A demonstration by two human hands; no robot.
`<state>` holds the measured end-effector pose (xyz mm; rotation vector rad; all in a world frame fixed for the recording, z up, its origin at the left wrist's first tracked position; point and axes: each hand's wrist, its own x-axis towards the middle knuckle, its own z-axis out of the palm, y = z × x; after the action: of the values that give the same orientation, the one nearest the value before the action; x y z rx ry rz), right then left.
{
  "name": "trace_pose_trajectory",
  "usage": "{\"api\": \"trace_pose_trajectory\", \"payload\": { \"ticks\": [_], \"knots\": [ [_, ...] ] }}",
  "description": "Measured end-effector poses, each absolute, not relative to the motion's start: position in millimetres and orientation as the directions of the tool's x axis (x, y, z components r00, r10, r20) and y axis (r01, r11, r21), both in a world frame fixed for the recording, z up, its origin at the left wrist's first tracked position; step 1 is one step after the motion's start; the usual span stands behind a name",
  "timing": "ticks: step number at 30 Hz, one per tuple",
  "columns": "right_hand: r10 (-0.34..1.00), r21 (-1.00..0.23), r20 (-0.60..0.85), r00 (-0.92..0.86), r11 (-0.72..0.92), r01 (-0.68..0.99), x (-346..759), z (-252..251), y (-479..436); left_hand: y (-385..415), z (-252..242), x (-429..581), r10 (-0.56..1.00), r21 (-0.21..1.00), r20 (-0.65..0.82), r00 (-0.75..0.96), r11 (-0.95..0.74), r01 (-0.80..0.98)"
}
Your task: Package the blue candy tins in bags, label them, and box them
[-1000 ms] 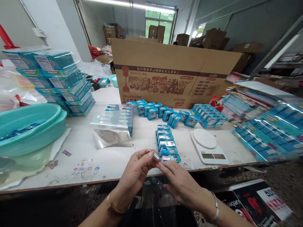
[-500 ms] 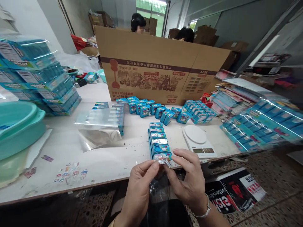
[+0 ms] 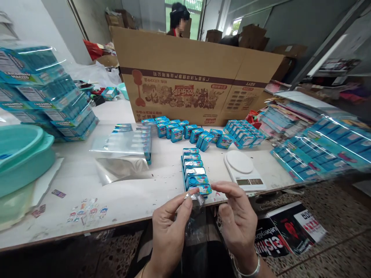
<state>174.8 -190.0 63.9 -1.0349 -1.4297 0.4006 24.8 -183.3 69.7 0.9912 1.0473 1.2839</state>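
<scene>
Over the front edge of the bench [image 3: 165, 191], the left hand [image 3: 171, 224] pinches crinkled clear film [image 3: 197, 199], probably by fingertips because it is thin. The right hand [image 3: 239, 222], spread and seemingly holding nothing, is near the blue packs [image 3: 196, 170], likely lined up for easy reach.

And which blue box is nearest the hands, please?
The front box in the row left of the scale, partly behind the left hand; others sit farther off.
</scene>
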Motion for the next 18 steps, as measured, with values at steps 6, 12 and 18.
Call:
{"api": "trace_pose_trajectory", "payload": {
  "ticks": [6,12,18],
  "knots": [
    [0.789,-0.710,0.610,0.072,0.504,0.493,172.2,69.7,-190.8,-185.5,75.9,26.2,0.969,0.964,0.235,-0.079,-0.243,-0.110],
    [0.816,-0.727,0.578,-0.006,0.518,0.451,167.5,81.6,-187.1,-189.6,76.0,22.2,0.987,0.976,0.162,-0.020,-0.163,-0.145],
    [0.893,-0.852,0.450,0.034,0.418,0.315,169.4,80.9,-190.3,-190.6,75.7,21.8,0.983,0.977,0.180,-0.037,-0.183,-0.106]
  ]
}}
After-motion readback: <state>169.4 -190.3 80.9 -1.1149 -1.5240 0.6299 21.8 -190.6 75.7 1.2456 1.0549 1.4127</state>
